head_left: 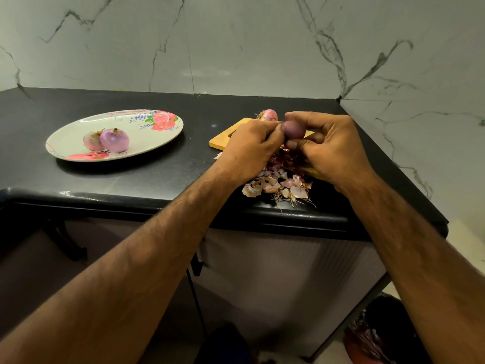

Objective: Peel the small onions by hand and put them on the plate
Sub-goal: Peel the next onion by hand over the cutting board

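Right hand (333,151) grips held onion (294,130) in curled fingers; left hand (252,145) pinches its skin. Risk: slick bulb pops free, rolls past peel pile (278,185), drops off counter edge (157,200) at 6 o'clock. Plate (78,132) at 9 o'clock holds two peeled onions (114,140). Open counter between leaves room for carry.
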